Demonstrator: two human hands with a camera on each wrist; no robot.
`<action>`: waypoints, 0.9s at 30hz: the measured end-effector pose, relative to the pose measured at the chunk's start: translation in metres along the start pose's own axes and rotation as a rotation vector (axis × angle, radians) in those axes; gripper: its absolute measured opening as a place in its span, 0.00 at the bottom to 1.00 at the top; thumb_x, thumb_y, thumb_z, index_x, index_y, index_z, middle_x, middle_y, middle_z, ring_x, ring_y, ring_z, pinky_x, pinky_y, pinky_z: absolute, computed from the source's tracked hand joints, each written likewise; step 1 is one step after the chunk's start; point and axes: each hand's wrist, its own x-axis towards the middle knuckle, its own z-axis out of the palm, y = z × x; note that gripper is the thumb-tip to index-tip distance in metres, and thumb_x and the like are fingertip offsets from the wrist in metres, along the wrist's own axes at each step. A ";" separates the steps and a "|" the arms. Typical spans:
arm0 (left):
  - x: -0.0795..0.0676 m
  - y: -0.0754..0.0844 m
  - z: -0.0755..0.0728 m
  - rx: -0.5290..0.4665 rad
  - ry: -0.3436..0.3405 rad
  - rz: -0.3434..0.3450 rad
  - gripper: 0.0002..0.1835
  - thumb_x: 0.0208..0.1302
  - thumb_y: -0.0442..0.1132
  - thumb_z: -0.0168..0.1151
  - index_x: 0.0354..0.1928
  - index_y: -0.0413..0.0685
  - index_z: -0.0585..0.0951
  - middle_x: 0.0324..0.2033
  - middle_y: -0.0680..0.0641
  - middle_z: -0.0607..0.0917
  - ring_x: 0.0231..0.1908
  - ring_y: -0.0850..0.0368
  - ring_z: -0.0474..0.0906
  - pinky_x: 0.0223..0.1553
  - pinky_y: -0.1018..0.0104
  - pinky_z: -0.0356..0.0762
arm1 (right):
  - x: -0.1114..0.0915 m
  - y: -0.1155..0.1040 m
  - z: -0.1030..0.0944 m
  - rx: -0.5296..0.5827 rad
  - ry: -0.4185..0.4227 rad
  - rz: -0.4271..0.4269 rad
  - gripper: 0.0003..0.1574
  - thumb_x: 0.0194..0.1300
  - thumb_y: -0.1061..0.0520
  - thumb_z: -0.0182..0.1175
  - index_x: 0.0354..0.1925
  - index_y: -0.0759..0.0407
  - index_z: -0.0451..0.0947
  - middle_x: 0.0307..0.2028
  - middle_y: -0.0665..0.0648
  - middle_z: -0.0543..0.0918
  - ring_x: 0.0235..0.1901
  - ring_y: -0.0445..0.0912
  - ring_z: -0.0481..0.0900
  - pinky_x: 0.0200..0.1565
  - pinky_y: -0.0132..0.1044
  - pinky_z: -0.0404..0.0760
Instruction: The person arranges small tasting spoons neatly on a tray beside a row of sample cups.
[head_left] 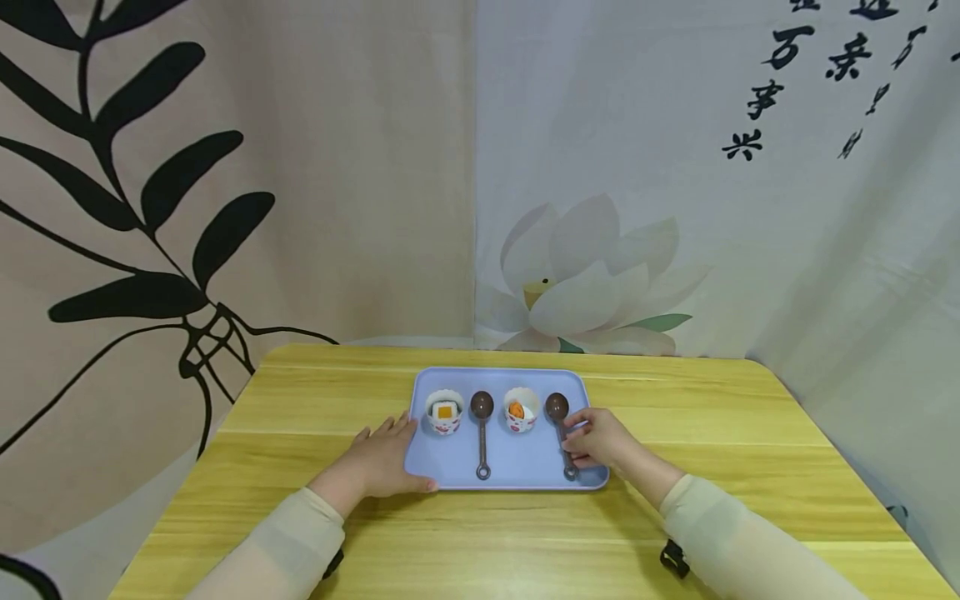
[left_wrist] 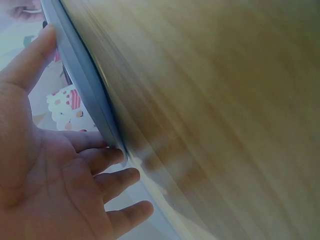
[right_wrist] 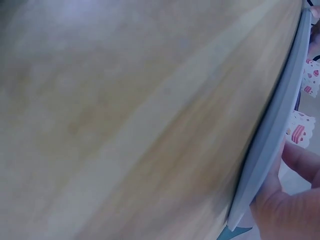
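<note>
A pale blue tray lies on the wooden table in the head view. On it stand a patterned paper cup with a white and orange piece inside, a brown spoon, a second paper cup with an orange and white piece, and another brown spoon. My left hand rests along the tray's left edge, fingers spread, thumb at the front rim. At the tray's right side, my right hand has loosely bent fingers at the right spoon's handle. Its fingertips partly cover that handle; a firm pinch does not show.
The yellow wooden table extends around the tray on every side. Behind it hangs a curtain printed with dark leaves, a lotus and characters. Both sleeves reach in from the front edge.
</note>
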 end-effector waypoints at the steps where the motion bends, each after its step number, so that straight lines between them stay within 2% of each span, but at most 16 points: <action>1: 0.000 0.000 0.000 0.000 0.000 0.000 0.62 0.49 0.68 0.73 0.73 0.30 0.60 0.74 0.32 0.58 0.73 0.29 0.52 0.69 0.29 0.46 | 0.000 0.000 0.000 -0.001 0.001 0.001 0.22 0.59 0.73 0.66 0.52 0.72 0.75 0.30 0.60 0.81 0.24 0.47 0.80 0.28 0.41 0.86; 16: 0.000 0.000 0.000 -0.008 0.000 0.004 0.62 0.49 0.67 0.73 0.73 0.30 0.60 0.74 0.32 0.58 0.73 0.29 0.52 0.69 0.29 0.46 | 0.002 -0.002 0.004 -0.014 0.008 0.026 0.20 0.60 0.73 0.66 0.50 0.71 0.75 0.31 0.60 0.82 0.25 0.47 0.81 0.28 0.41 0.87; 27: 0.000 0.000 0.000 -0.013 0.001 0.004 0.61 0.49 0.67 0.73 0.73 0.29 0.60 0.74 0.31 0.58 0.72 0.28 0.52 0.69 0.28 0.46 | 0.002 -0.002 0.006 -0.007 0.004 0.010 0.19 0.60 0.73 0.65 0.50 0.72 0.75 0.30 0.60 0.83 0.24 0.47 0.81 0.28 0.42 0.87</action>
